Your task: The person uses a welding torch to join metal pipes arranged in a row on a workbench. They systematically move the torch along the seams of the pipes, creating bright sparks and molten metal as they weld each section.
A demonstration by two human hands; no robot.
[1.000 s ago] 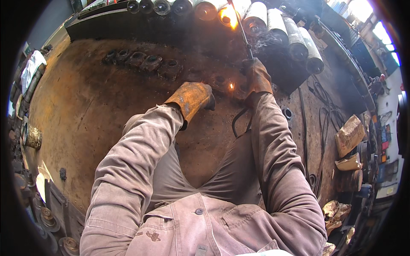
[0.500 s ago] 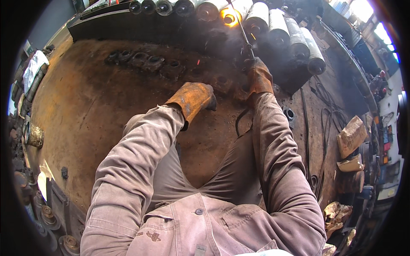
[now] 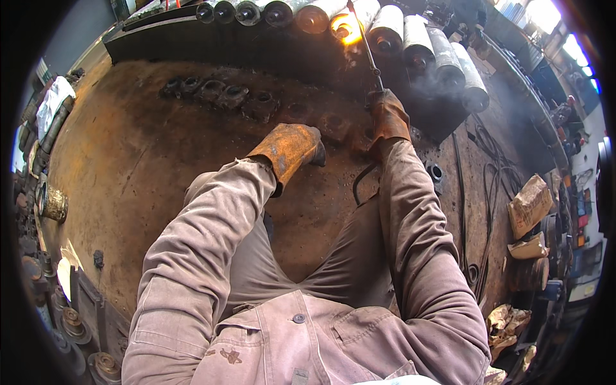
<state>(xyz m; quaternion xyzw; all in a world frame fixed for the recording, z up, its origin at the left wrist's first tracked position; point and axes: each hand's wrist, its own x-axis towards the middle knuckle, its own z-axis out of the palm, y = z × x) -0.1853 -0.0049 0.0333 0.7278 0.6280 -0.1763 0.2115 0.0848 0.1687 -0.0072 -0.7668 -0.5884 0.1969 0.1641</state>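
Note:
My right hand (image 3: 388,115), in a brown leather work glove, is closed round the handle of a long cutting torch (image 3: 367,48). The torch reaches up and away to the end of one metal cylinder (image 3: 369,9) in a row. Bright orange flame (image 3: 345,29) glows there, and light spills below it. My left hand (image 3: 292,151), in an orange-brown glove, is curled closed above the rusty plate, apart from the torch. Its fingers face away, so whatever they may hold is hidden. Several dark ring-shaped metal pieces (image 3: 231,95) lie on the plate beyond it.
More cylinders (image 3: 471,80) lie side by side on a dark steel support (image 3: 205,45). Hoses (image 3: 494,160) run over the rusty plate (image 3: 102,147) at the right. A metal ring (image 3: 434,171) lies by my right forearm. Brown paper bags (image 3: 529,205) sit at the right edge; a rusty can (image 3: 52,202) at the left.
The torch tip has shifted slightly right, and the flame spreads lower on the cylinder end. Smoke has thinned round the torch and hangs further right. Both hands stay nearly in place.

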